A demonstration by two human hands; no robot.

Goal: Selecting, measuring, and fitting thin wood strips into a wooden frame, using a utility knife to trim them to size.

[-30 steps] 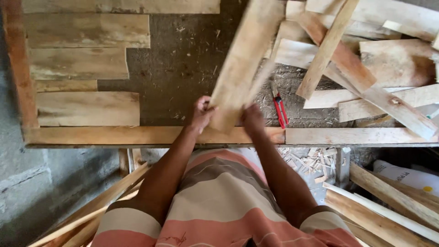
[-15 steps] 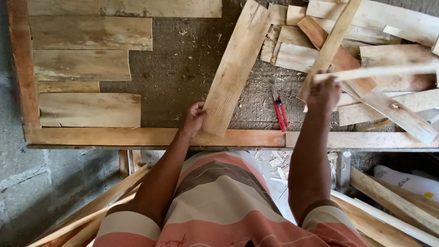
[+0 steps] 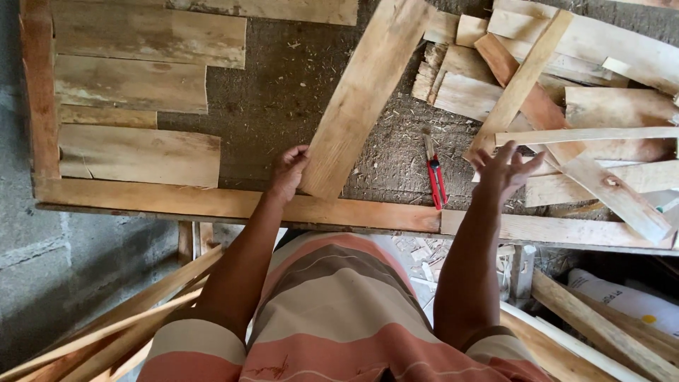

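Now steadying a long plank [image 3: 368,92] with the left hand [image 3: 288,172], fingers curled over the left edge of its near end, gripping lightly. Lies slantwise on the workbench [image 3: 283,85], near end close to the front rail [image 3: 212,201], far end running up past the top of the view. Reaching with the right hand [image 3: 503,172] toward the pile of offcuts [image 3: 615,106] at the right: palm down, fingers spread wide, closed on nothing. Hovers just below a thin pale strip [image 3: 587,134] lying crosswise on the pile, fingertips near its left end, touching or just short of it, hard to tell which. Looks like a sorting or picking step: one piece pinned in place, a second being sought. Calls, by that reading, for a clean pinch on one loose piece without disturbing the stack, and for keeping the plank from sliding meanwhile. Worth minding the red-handled pliers [image 3: 435,177] lying between the two hands, just left of the right wrist.

Against half a second ago: then clasped on that same thin strip, now opened and slightly lower, with the strip back on the pile. Left hand unchanged at the plank's end. Plank unmoved too. A full second ago, both hands together at that near end.
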